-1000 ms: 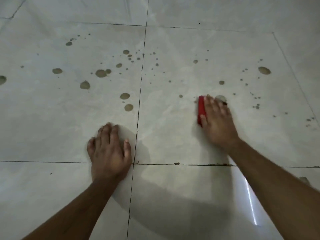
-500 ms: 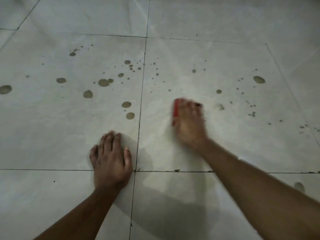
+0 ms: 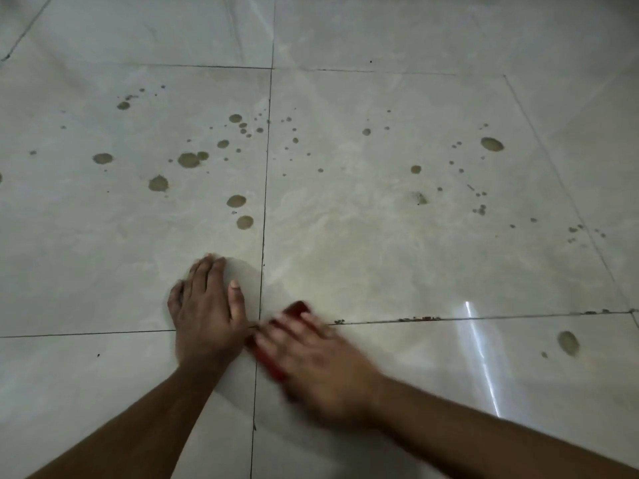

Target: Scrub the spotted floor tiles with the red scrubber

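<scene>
My right hand, blurred by motion, holds the red scrubber against the floor where the tile joints cross, its fingers over the top so only red edges show. My left hand lies flat on the left tile, fingers spread, close beside the right hand. Brown spots dot the left tile and smaller ones are scattered on the right tile.
Dark grout lines divide the pale glossy tiles. Grime specks sit on the joint to the right of my hand. Another brown spot lies on the near right tile, beside a bright light reflection.
My right hand has swept the scrubber from the middle of the right tile back and left to the tile joint near my left hand. The left hand has stayed planted.
</scene>
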